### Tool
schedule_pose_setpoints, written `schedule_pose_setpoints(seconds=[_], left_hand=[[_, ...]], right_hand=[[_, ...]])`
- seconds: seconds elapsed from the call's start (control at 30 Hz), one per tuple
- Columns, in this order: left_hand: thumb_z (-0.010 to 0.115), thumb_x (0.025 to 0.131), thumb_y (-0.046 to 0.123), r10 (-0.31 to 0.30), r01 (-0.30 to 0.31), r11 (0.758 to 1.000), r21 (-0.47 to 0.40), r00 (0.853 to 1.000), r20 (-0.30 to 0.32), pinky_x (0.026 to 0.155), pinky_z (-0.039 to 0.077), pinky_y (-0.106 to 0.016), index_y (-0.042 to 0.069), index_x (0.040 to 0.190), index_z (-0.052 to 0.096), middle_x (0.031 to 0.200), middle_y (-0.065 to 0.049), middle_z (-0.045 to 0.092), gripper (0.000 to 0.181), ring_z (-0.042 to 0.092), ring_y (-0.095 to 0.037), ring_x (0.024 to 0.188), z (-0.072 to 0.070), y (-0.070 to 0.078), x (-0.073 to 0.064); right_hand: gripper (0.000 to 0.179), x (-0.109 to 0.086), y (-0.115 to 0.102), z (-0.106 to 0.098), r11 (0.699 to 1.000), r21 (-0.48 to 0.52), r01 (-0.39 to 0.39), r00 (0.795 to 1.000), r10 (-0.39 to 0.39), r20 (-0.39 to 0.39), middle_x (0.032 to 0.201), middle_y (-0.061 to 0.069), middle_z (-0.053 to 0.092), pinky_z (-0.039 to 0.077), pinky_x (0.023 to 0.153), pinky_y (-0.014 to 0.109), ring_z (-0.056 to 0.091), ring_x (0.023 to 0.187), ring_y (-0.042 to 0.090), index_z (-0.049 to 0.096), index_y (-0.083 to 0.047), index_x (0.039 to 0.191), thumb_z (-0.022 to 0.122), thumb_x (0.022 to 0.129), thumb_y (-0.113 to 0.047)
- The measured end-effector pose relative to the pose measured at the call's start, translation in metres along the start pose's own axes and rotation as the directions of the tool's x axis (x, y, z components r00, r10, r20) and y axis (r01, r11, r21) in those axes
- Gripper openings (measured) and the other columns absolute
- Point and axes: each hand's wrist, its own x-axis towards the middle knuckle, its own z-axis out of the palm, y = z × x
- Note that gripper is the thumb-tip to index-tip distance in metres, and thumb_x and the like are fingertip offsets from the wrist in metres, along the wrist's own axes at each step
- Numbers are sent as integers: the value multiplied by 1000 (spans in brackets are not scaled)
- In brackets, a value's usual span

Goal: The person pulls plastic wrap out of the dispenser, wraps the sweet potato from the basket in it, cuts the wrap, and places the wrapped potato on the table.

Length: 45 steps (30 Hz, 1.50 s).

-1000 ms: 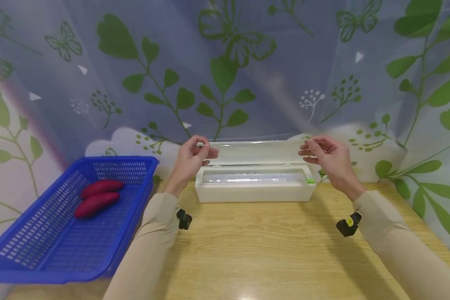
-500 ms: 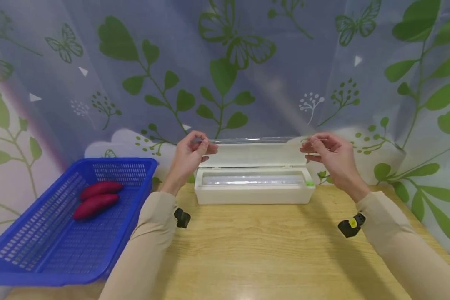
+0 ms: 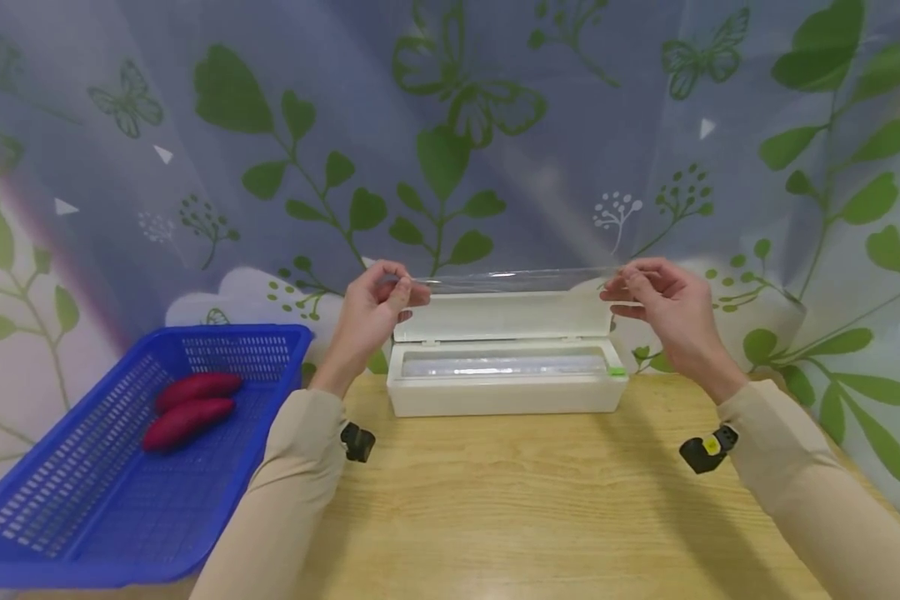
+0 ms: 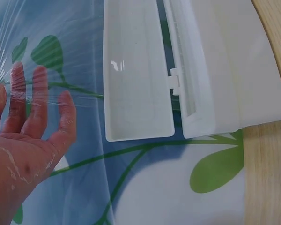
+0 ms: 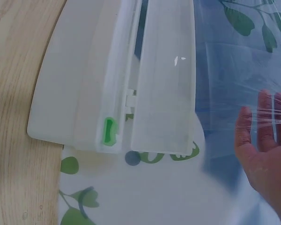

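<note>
Pinching clear film (image 3: 513, 281) w/ both grips, L hand (image 3: 372, 304) & R hand (image 3: 673, 308), one at each end. Stretching it just past the top edge of the raised lid (image 3: 506, 317) of the white box (image 3: 506, 400), at the back of the table (image 3: 495, 508). Poss. slipping loose if pinching too thin a bit. Poss. ripping if pulling too hard or more on 1 side. Maybe sticking to itself if easing off & going slack. Maybe dragging the box too, if tugging while joined to the roll (image 3: 504, 366); not seeing that join.
</note>
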Motion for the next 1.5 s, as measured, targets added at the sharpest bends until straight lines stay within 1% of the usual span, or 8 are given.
schedule_pose_setpoints(seconds=[0.1,0.27,0.5,0.67,0.8,1.0,1.2,1.5], left_hand=[[51,108,20,21,-21,1000,7,1000,3,101,55,-52,9,109,55,116,-18,74,11,73,-26,108,-1,3,-1],[52,108,22,33,-33,999,-2,999,2,100,55,-51,11,109,56,115,-14,76,11,74,-22,106,-2,7,-1],[52,107,21,53,-53,999,-10,998,-13,98,57,-47,12,109,56,114,-13,76,10,73,-23,106,-3,13,-2],[51,108,22,73,-73,997,-12,997,-10,98,57,-50,12,109,55,114,-14,76,11,74,-20,103,-4,16,-2],[50,108,22,85,-85,996,-13,996,-7,98,57,-52,12,109,55,113,-15,75,11,74,-18,101,-5,18,-2],[49,108,22,105,-105,994,-6,994,-5,96,58,-49,12,109,55,111,-16,76,12,75,-24,102,-6,23,-3],[48,108,22,106,-106,994,3,994,-11,96,59,-43,13,111,55,111,-14,77,12,75,-24,103,-5,30,-3],[48,109,23,130,-130,991,19,991,-16,95,59,-44,13,111,53,111,-14,77,12,75,-25,102,-5,35,-6]], right_hand=[[24,1,-4,2,1000,-15,0,1000,-1,-12,96,0,78,63,81,28,77,91,12,66,0,111,65,100,-21],[23,0,-11,3,1000,-4,14,1000,-14,-12,97,0,79,62,82,27,77,91,12,67,-1,111,65,100,-20],[17,1,-17,5,997,66,39,999,-39,5,96,3,79,63,81,27,77,90,15,68,0,109,65,100,-14],[17,0,-21,6,995,81,52,999,-53,9,95,4,79,63,81,27,77,90,15,67,1,109,65,99,-13],[20,0,-26,7,996,61,60,998,-60,3,95,4,79,63,81,27,77,90,15,67,2,110,65,99,-15],[23,0,-32,7,995,41,86,996,-86,6,96,3,78,63,80,28,77,90,15,66,4,111,66,99,-16],[20,0,-38,6,995,34,95,994,-97,56,101,4,77,63,79,29,77,92,16,61,0,111,61,101,-18],[18,-1,-47,5,998,-6,63,988,-61,142,106,4,75,63,79,29,77,95,16,53,-6,112,55,105,-22]])
